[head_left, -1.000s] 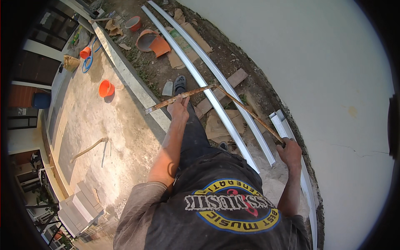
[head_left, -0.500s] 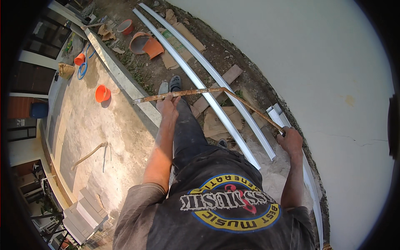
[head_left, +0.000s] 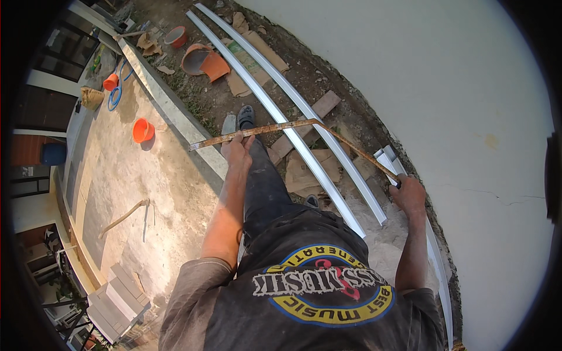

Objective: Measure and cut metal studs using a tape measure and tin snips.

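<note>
Sunlit concrete (head_left: 175,193), orange bucket (head_left: 143,130), contents unclear, left grip (head_left: 237,151) and right grip (head_left: 410,194) tight around rusty bent bar (head_left: 278,127)

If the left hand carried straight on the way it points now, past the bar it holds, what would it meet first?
In the picture's line, the left hand would come to the dark shoe just beyond the rusty bar. The shoe seems lower down, though, so the hand might pass above it.

We hold a rusty bent bar (head_left: 275,127) in our left grip (head_left: 236,150) and right grip (head_left: 409,194), above two long metal channels (head_left: 323,178).
</note>
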Demonstrator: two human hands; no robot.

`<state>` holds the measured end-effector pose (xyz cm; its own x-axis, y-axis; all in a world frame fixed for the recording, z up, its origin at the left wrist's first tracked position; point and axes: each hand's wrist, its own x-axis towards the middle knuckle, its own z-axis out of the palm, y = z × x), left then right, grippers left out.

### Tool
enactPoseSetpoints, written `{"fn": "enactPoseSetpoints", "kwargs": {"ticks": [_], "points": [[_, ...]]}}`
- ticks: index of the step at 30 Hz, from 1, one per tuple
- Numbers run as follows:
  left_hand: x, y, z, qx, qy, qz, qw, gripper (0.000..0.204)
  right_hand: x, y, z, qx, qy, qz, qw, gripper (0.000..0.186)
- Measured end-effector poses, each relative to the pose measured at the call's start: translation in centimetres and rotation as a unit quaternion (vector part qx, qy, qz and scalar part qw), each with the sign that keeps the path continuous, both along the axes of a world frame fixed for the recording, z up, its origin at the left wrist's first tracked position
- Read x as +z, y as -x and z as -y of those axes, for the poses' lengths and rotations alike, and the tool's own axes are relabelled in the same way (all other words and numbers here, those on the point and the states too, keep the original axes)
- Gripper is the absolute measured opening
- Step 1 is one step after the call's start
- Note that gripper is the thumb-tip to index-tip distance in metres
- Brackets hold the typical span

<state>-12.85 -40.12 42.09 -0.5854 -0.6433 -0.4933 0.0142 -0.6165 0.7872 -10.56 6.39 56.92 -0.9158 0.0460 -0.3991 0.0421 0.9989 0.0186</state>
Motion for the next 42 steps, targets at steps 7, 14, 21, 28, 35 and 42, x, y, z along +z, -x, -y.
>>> {"fn": "enactPoseSetpoints", "kwargs": {"ticks": [7,14,21,28,35,42], "points": [[0.0,-0.3,-0.1,0.012,-0.031,0.013,0.999,0.027,-0.6,0.2,0.0,0.01,0.004,0.0,1.0,0.036],[-0.1,-0.4,-0.5,0.018,-0.026,0.003,0.999,0.017,-0.5,0.3,0.5,0.013,-0.001,0.003,1.0,0.036],[-0.6,-0.5,-0.7,0.019,-0.023,0.002,1.0,0.02,-0.7,0.1,0.4,0.008,0.002,-0.002,1.0,0.036],[-1.0,-0.4,-0.9,0.014,-0.035,-0.003,0.999,0.02,-1.0,-0.2,0.0,0.006,0.013,-0.01,1.0,0.035],[-0.2,0.0,-1.2,0.011,-0.013,0.003,1.0,0.013,-1.1,0.2,-0.3,0.002,0.01,-0.003,1.0,0.034],[-0.8,-1.0,2.4,-0.006,0.019,-0.013,1.0,0.006,-2.0,-0.5,-3.1,0.0,0.06,0.028,0.998,0.031]]}}
